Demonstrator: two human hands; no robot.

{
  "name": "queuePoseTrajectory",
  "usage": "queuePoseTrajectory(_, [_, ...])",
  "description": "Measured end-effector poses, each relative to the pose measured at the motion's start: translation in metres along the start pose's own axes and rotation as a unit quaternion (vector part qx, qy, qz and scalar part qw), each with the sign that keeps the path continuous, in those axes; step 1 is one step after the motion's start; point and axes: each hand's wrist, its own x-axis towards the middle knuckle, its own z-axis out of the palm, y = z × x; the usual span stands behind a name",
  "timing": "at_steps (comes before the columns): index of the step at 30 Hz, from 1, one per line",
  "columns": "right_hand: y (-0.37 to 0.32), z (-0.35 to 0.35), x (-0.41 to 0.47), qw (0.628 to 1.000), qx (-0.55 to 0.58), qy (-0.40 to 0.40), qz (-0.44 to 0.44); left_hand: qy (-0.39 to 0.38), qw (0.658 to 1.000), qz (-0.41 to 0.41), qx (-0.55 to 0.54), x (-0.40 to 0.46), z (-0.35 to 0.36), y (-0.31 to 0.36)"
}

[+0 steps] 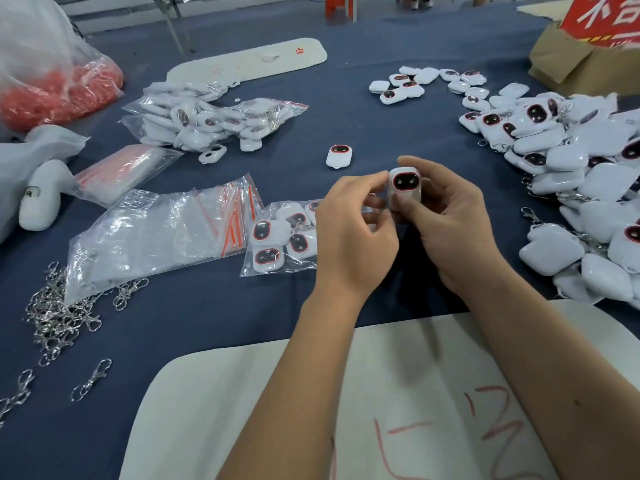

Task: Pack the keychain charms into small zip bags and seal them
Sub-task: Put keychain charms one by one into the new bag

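Seen from my head camera, both my hands are raised just above the dark blue table cloth (346,109), near the middle of the view. Between them I hold one white keychain charm (404,184) with a dark, red-rimmed face. My right hand (446,220) curls round it from the right and below; my left hand (353,230) pinches at its left edge, thumb and forefinger close together.

A faint clear film seems to wrap the charm, so I judge it already sits in a small zip bag, though the bag is hard to make out. The step in hand looks like seating the charm or closing the bag. Next would be pinching the zip strip shut along its length.

The charm stands upright, long axis running toward and away from me, face toward the camera.

A pile of loose charms (571,161) lies to the right, empty zip bags (166,230) to the left.
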Motion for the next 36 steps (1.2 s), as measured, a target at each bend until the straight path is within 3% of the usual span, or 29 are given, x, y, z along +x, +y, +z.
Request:
queuePoseTrajectory(2, [0.0,-0.001,0.002,0.998,0.051,0.016,0.034,-0.021,0.998,0.041,0.045,-0.001,0.002,-0.002])
queuePoseTrajectory(5, [0.0,-0.002,0.003,0.994,0.097,0.025,0.047,-0.055,0.996,0.031,0.065,-0.001,0.002,-0.005])
queuePoseTrajectory(10, [-0.003,0.0,0.001,0.994,0.102,0.019,0.043,-0.057,0.997,0.014,0.042,-0.002,0.002,-0.005])
queuePoseTrajectory(17, [-0.005,0.002,0.0,0.99,0.098,0.089,0.048,-0.058,0.995,0.025,0.079,-0.005,0.008,0.002])
queuePoseTrajectory(29, [-0.007,0.0,0.0,0.979,0.096,0.175,0.038,-0.103,0.992,0.066,0.03,-0.013,0.014,0.017])
queuePoseTrajectory(33, [-0.004,0.0,0.003,0.978,0.078,0.193,0.027,-0.071,0.991,0.045,0.108,-0.014,0.015,0.021])
queuePoseTrajectory(36, [0.0,0.001,0.004,0.979,0.032,0.199,0.013,0.016,0.98,-0.004,0.201,-0.013,0.01,0.018])
